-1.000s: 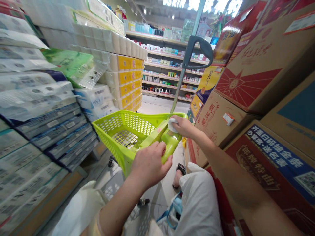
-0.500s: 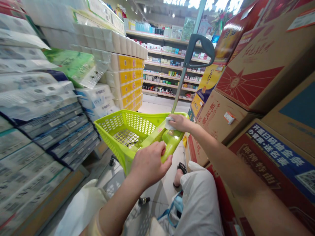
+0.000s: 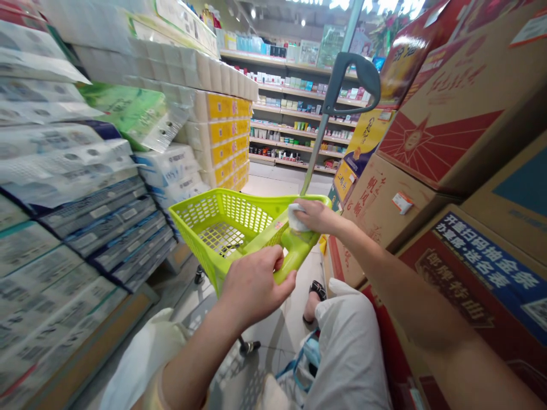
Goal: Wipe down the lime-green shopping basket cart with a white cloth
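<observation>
A lime-green plastic shopping basket (image 3: 213, 219) on wheels stands in a narrow store aisle in front of me. My left hand (image 3: 254, 282) is wrapped round the basket's near rim, gripping it. My right hand (image 3: 314, 216) presses a small white cloth (image 3: 296, 218) against the green rim at the basket's right corner. A grey pull handle (image 3: 354, 77) on a metal pole rises from that corner. The basket looks empty inside.
Stacked packs of toilet paper and tissue (image 3: 64, 165) fill the left side. Large cardboard boxes (image 3: 431, 131) with red print are stacked on the right. Shelves of small goods (image 3: 294, 114) cross the far end. My knees in white trousers (image 3: 346, 341) and a sandalled foot (image 3: 314, 299) show below.
My right hand with the cloth has slid a little along the basket's right rim, then back. The view has shifted slightly. My left hand keeps its grip.
</observation>
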Demonstrator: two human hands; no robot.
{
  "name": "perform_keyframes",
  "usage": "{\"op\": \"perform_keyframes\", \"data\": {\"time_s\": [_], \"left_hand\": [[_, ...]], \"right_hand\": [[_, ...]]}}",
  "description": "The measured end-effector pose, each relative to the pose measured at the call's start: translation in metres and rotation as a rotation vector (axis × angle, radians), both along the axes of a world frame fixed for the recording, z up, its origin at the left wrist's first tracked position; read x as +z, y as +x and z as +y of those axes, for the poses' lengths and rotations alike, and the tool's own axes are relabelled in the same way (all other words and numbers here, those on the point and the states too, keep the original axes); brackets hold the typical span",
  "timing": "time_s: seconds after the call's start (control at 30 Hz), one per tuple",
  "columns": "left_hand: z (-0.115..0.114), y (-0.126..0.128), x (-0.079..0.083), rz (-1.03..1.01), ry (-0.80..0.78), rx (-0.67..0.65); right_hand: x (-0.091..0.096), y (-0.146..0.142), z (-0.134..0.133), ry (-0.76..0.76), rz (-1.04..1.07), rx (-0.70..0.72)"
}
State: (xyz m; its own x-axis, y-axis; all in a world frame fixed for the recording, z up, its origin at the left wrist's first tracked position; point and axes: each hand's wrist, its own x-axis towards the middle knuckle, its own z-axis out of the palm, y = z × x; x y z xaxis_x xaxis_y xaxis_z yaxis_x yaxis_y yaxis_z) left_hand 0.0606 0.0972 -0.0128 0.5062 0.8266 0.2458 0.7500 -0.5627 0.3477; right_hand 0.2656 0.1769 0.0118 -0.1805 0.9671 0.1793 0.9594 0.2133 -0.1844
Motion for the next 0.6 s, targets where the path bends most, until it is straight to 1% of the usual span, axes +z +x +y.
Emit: {"op": "perform_keyframes", "data": {"time_s": [0.03, 0.07, 0.1, 0.17, 0.27, 0.3, 0.37, 0.4, 0.47, 0.53, 0.6], "left_hand": [[0.000, -0.001, 0.000, -0.003, -0.002, -0.002], [0.000, -0.001, 0.000, -0.006, -0.004, -0.004], [0.001, -0.002, 0.000, -0.010, -0.005, -0.005], [0.001, -0.003, 0.000, -0.019, -0.007, -0.009], [0.001, -0.005, 0.000, -0.040, -0.010, -0.012], [0.001, -0.005, 0.000, -0.046, -0.009, -0.014], [0.001, -0.005, 0.000, -0.050, -0.006, -0.017], [0.001, -0.006, 0.000, -0.046, -0.009, -0.020], [0.001, -0.006, 0.001, -0.032, -0.024, -0.028], [0.001, -0.005, 0.001, -0.019, -0.036, -0.034], [0.000, -0.005, 0.002, -0.012, -0.032, -0.033]], "right_hand": [[-0.002, 0.005, 0.003, 0.013, 0.021, -0.029], [-0.004, 0.008, 0.004, 0.029, 0.033, -0.024], [-0.006, 0.007, 0.002, 0.042, 0.042, 0.015], [-0.009, -0.001, -0.011, 0.059, 0.078, 0.162], [-0.014, -0.020, -0.042, 0.074, 0.166, 0.405], [-0.016, -0.024, -0.051, 0.083, 0.189, 0.454], [-0.021, -0.026, -0.063, 0.101, 0.227, 0.494], [-0.023, -0.022, -0.064, 0.109, 0.245, 0.486], [-0.030, -0.007, -0.057, 0.142, 0.285, 0.421], [-0.037, 0.014, -0.042, 0.211, 0.331, 0.300], [-0.043, 0.034, -0.028, 0.296, 0.396, 0.139]]}}
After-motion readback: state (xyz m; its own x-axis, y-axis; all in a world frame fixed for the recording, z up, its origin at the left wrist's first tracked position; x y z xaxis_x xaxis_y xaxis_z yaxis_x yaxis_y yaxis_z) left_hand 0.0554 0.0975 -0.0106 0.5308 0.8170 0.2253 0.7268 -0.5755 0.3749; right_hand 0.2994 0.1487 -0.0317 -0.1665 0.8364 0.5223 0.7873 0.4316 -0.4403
